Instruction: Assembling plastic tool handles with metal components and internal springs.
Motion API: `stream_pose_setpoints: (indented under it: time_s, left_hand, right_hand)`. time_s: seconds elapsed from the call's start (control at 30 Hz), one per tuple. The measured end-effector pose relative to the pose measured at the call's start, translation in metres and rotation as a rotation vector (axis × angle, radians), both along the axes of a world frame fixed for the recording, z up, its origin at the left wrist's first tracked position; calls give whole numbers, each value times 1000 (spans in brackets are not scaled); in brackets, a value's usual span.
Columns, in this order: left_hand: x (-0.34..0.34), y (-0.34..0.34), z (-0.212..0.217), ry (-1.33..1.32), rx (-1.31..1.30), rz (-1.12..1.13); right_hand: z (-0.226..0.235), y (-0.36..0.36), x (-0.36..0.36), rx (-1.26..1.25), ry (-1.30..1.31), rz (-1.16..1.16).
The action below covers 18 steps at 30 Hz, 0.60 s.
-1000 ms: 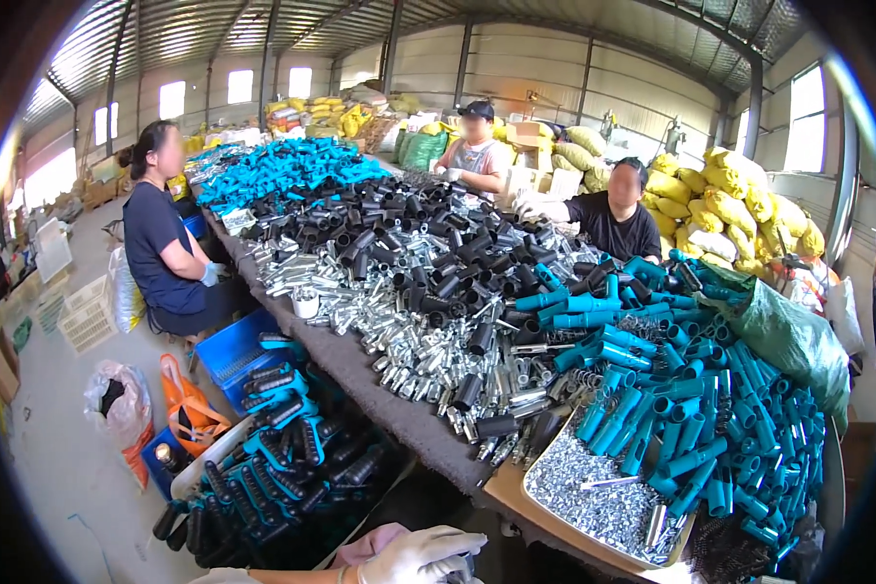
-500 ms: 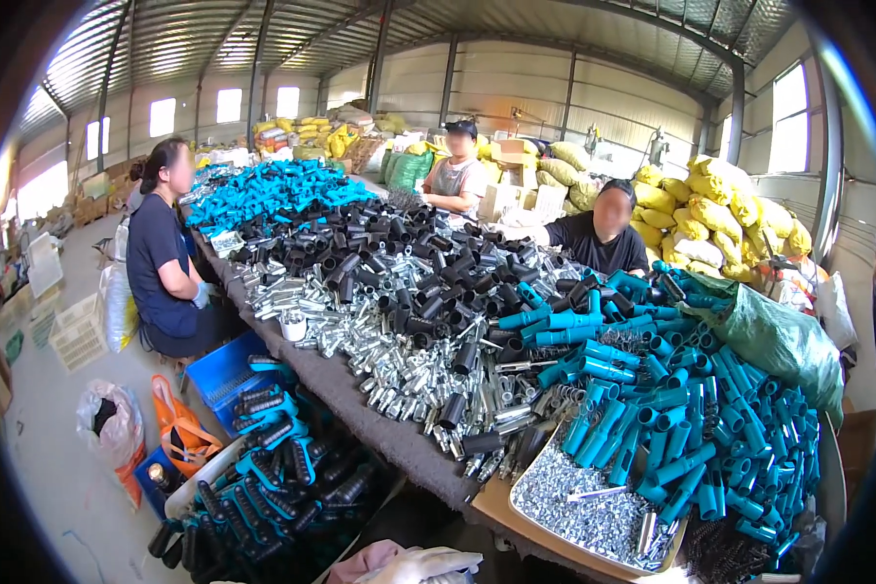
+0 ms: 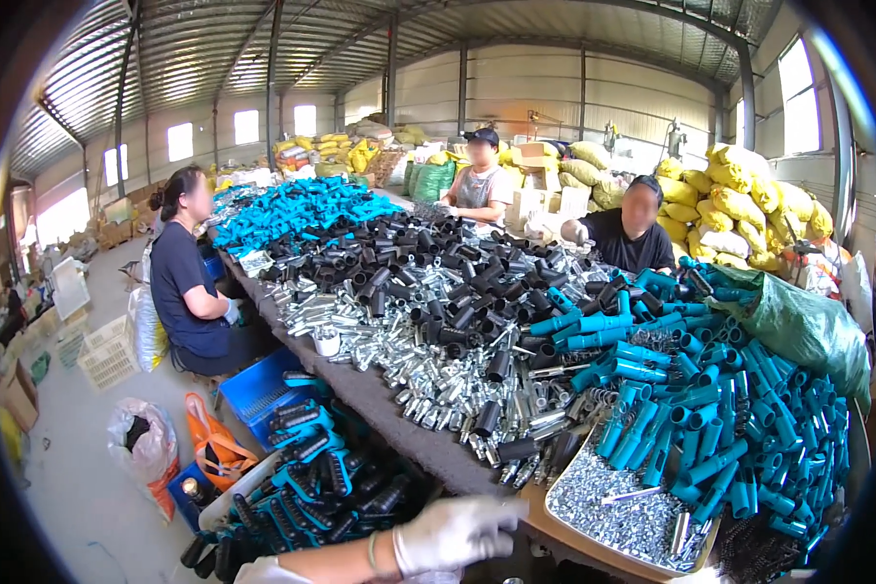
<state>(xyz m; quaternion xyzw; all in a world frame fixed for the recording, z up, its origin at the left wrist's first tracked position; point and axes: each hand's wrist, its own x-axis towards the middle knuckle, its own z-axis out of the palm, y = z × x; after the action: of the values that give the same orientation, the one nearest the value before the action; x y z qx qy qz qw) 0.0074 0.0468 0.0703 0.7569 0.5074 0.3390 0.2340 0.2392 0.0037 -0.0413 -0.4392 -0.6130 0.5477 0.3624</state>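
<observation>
My left hand (image 3: 456, 534), in a white glove, reaches in from the lower edge, over the near edge of the table. Its fingers are apart and somewhat blurred, with nothing seen in them. At the bottom edge, a white sliver (image 3: 699, 576) looks like part of my gloved right hand; its fingers are hidden. Between them lies a shallow tray (image 3: 555, 506) of small silvery metal parts (image 3: 603, 496). Teal plastic tubes (image 3: 715, 433) are heaped behind and right of it. Dark coiled springs (image 3: 754, 550) lie at the lower right.
Black sleeves (image 3: 457, 263), metal rods (image 3: 438, 389) and more teal parts (image 3: 302, 209) cover the long table. Black-and-teal handles (image 3: 302, 487) fill a container below left, near a blue crate (image 3: 263, 394). Three people work around the table. A green sack (image 3: 803, 326) lies at right.
My left hand has risen from the bottom edge and stretched right, its forearm now showing. The view has shifted, so the scene sits further right and slightly lower.
</observation>
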Motion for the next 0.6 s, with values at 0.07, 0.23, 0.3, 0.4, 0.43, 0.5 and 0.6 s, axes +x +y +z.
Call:
stream_pose_setpoints:
  time_s: [0.07, 0.23, 0.3, 0.4, 0.43, 0.5, 0.6]
  left_hand:
    - [-27, 26, 24, 46, 371, 139]
    - [-23, 35, 95, -201, 463, 174]
    - [-10, 29, 72, 15, 615, -55]
    - [14, 17, 27, 317, 513, -497]
    - [20, 3, 44, 443, 491, -579]
    - [23, -11, 16, 517, 465, -580]
    - [23, -16, -2, 495, 406, -633]
  right_hand:
    - [-2, 1, -2, -4, 0, 13]
    - [3, 0, 0, -42, -35, 22]
    - [7, 0, -2, -54, -37, 43]
    - [11, -2, -3, -27, -14, 64]
    - [1, -2, 1, -31, -16, 57]
    - [-25, -2, 5, 34, 47, 101]
    - [-1, -1, 3, 38, -27, 102]
